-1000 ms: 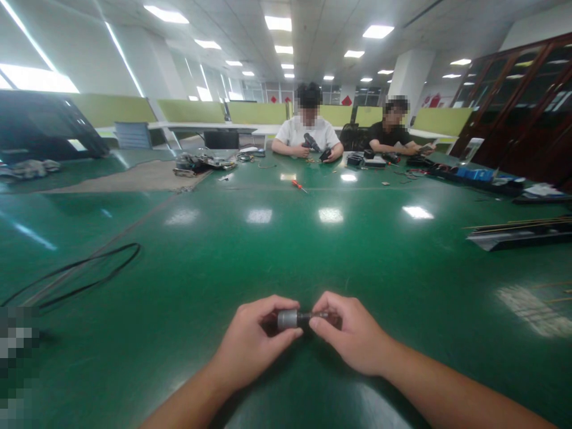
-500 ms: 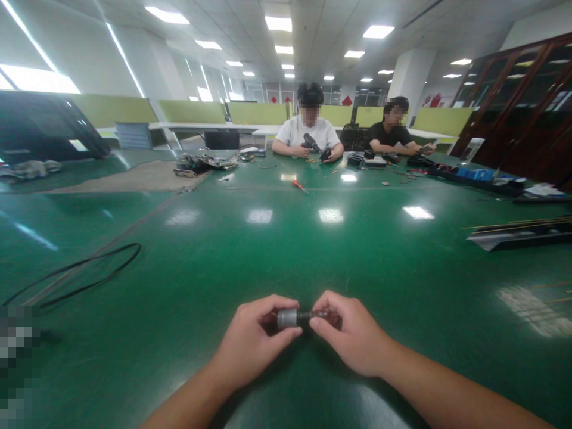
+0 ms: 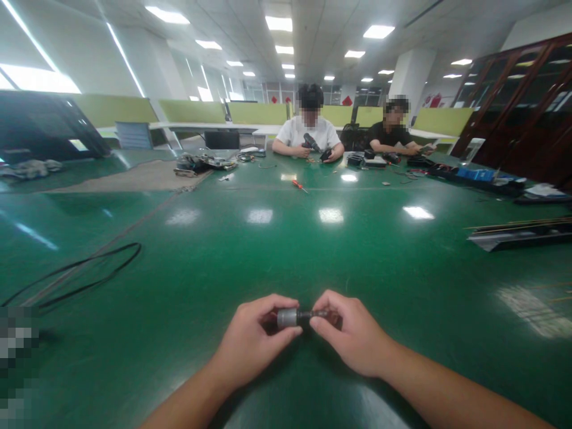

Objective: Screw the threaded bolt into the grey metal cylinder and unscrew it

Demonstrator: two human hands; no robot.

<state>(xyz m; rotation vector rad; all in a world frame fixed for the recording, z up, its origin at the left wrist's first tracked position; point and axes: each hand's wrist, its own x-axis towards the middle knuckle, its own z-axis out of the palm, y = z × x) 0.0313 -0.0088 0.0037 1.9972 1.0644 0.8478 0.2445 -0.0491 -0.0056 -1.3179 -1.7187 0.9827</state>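
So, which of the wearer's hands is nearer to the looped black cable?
Left. The left hand is to the right of the looped black cable and closer to the wearer; the right hand is farther right, beyond the left.

Screwdriver [image 3: 297,185] on tabletop [image 3: 286,250] beyond cylinder [image 3: 287,318]

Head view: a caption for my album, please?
Left hand holds a gray cylinder, right hand a dark piece beside it, at a green table.

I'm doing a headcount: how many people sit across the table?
2: a person in white at the far side's middle, and a person in black further right.
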